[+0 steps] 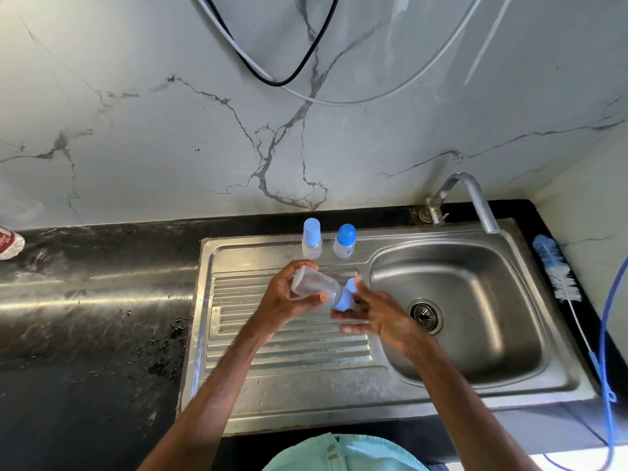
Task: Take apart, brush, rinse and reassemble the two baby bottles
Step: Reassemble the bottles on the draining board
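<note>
wrapping the tilted bottle (314,287), the left hand (283,302) meets the right hand (384,317), whose grip pinches the blue cap (344,300).

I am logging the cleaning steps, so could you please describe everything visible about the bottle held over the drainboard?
The bottle is small, of cloudy clear plastic, with a blue top on its neck. It lies tilted, base toward the left and top toward the right, above the ribbed steel drainboard and resting on no surface. The left hand grips its body; the right hand pinches the blue top.
</note>
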### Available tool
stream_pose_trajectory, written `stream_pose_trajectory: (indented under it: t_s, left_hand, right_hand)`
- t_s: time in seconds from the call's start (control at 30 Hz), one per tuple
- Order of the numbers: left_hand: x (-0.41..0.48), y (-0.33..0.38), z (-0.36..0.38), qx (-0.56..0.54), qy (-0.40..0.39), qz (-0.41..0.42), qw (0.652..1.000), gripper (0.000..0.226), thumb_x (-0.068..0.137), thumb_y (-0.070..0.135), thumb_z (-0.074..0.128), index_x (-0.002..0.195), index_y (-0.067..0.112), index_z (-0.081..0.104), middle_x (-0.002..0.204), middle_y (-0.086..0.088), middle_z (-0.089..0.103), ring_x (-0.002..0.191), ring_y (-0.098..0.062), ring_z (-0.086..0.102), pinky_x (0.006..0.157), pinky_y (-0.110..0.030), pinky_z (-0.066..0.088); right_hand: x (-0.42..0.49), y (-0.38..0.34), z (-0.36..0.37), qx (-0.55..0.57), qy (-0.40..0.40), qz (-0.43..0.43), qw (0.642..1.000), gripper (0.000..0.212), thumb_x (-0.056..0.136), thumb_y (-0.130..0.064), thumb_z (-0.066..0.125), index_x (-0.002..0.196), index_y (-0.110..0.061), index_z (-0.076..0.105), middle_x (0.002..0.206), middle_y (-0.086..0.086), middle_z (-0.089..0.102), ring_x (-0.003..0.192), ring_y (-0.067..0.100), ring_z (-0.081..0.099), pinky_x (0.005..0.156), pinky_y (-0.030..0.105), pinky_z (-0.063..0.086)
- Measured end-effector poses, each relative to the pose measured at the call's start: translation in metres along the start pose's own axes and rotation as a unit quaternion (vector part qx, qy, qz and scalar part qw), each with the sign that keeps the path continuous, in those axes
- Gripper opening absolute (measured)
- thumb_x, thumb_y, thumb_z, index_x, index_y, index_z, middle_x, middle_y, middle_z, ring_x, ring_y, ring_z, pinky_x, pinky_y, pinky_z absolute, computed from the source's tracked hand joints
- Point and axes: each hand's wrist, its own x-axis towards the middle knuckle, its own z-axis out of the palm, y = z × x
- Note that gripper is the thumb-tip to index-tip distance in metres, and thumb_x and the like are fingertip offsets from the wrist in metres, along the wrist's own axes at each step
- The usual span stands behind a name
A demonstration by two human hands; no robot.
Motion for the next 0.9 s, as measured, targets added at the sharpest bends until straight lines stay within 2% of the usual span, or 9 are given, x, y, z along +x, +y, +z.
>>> stream_pose_trajectory:
  t_s: [0.07, 0.13, 0.23, 0.33, 0.4, 0.5, 0.63, 0.7, 0.9]
  left_hand:
    - [0.005, -0.008, 0.0, -0.025, 0.081, -0.037, 0.996, 0.057, 0.075, 0.026, 0.092, 0.123, 0.021, 0.063, 0.123, -0.014, 0.068, 0.107, -0.031, 0.071, 0.083, -0.052, 0.063]
    - [0.01, -0.015, -0.002, -0.058, 0.131, -0.067, 0.987, 0.058, 0.075, 0.03, 0.089, 0.125, 0.017, 0.062, 0.125, -0.016, 0.066, 0.106, -0.03, 0.073, 0.083, -0.052, 0.063]
    - [0.017, -0.024, -0.005, -0.07, 0.149, -0.091, 0.982, 0.059, 0.076, 0.031, 0.086, 0.128, 0.015, 0.061, 0.124, -0.015, 0.068, 0.106, -0.03, 0.073, 0.084, -0.048, 0.063]
    - [0.02, -0.025, -0.005, -0.079, 0.157, -0.096, 0.98, 0.063, 0.075, 0.034, 0.086, 0.129, 0.016, 0.061, 0.122, -0.014, 0.07, 0.106, -0.03, 0.073, 0.084, -0.047, 0.063]
    - [0.021, -0.025, -0.005, -0.08, 0.163, -0.101, 0.978, 0.062, 0.075, 0.036, 0.085, 0.128, 0.017, 0.061, 0.122, -0.014, 0.07, 0.106, -0.029, 0.073, 0.083, -0.043, 0.063]
    - [0.023, -0.025, -0.007, -0.103, 0.153, -0.104, 0.977, 0.058, 0.081, 0.033, 0.084, 0.13, 0.016, 0.06, 0.123, -0.014, 0.07, 0.106, -0.028, 0.074, 0.081, -0.039, 0.063]
    - [0.025, -0.022, -0.011, -0.126, 0.123, -0.098, 0.98, 0.057, 0.085, 0.034, 0.082, 0.133, 0.013, 0.058, 0.121, -0.015, 0.072, 0.106, -0.029, 0.074, 0.082, -0.038, 0.063]
    - [0.024, -0.018, -0.009, -0.127, 0.1, -0.088, 0.983, 0.054, 0.087, 0.037, 0.081, 0.131, 0.014, 0.06, 0.118, -0.014, 0.074, 0.106, -0.03, 0.074, 0.084, -0.039, 0.062]
    - [0.014, -0.006, 0.002, -0.122, 0.076, -0.072, 0.987, 0.057, 0.083, 0.036, 0.083, 0.131, 0.014, 0.06, 0.119, -0.014, 0.073, 0.106, -0.031, 0.074, 0.082, -0.039, 0.062]
  right_hand:
    - [0.018, -0.005, -0.016, -0.125, 0.134, -0.074, 0.98, 0.044, 0.098, -0.045, 0.066, 0.12, -0.007, 0.069, 0.114, 0.02, 0.075, 0.107, 0.035, 0.074, 0.083, 0.046, 0.064]
    - [0.036, -0.009, -0.031, -0.312, 0.222, -0.14, 0.913, 0.036, 0.094, -0.025, 0.076, 0.126, -0.009, 0.068, 0.118, 0.014, 0.074, 0.116, 0.03, 0.07, 0.098, 0.043, 0.057]
    - [0.066, 0.002, -0.034, -0.525, 0.135, -0.141, 0.828, 0.071, 0.083, -0.025, 0.088, 0.146, -0.014, 0.056, 0.143, 0.007, 0.057, 0.135, 0.024, 0.05, 0.115, 0.037, 0.038]
    - [0.088, 0.023, -0.032, -0.631, 0.094, -0.131, 0.759, 0.064, 0.088, -0.021, 0.08, 0.146, -0.02, 0.055, 0.145, 0.003, 0.051, 0.14, 0.025, 0.042, 0.113, 0.03, 0.033]
    - [0.095, 0.026, -0.036, -0.603, 0.125, -0.138, 0.775, 0.045, 0.089, -0.01, 0.072, 0.133, -0.016, 0.065, 0.131, 0.005, 0.06, 0.128, 0.028, 0.052, 0.102, 0.031, 0.042]
    - [0.088, 0.009, -0.036, -0.478, 0.181, -0.17, 0.842, 0.03, 0.083, -0.011, 0.082, 0.112, -0.012, 0.073, 0.105, 0.006, 0.071, 0.096, 0.025, 0.065, 0.081, 0.031, 0.051]
    - [0.053, -0.026, -0.034, -0.118, 0.133, -0.175, 0.968, 0.036, 0.08, -0.014, 0.087, 0.112, -0.005, 0.072, 0.111, 0.019, 0.074, 0.095, 0.03, 0.077, 0.079, 0.037, 0.065]
    - [0.031, -0.036, -0.032, -0.047, 0.07, -0.185, 0.979, 0.036, 0.083, -0.014, 0.086, 0.115, -0.007, 0.071, 0.112, 0.015, 0.075, 0.102, 0.034, 0.075, 0.085, 0.042, 0.064]
    - [-0.004, -0.045, -0.019, -0.21, 0.03, -0.257, 0.943, 0.035, 0.085, -0.017, 0.086, 0.117, -0.02, 0.073, 0.117, 0.006, 0.073, 0.106, 0.036, 0.069, 0.09, 0.05, 0.062]
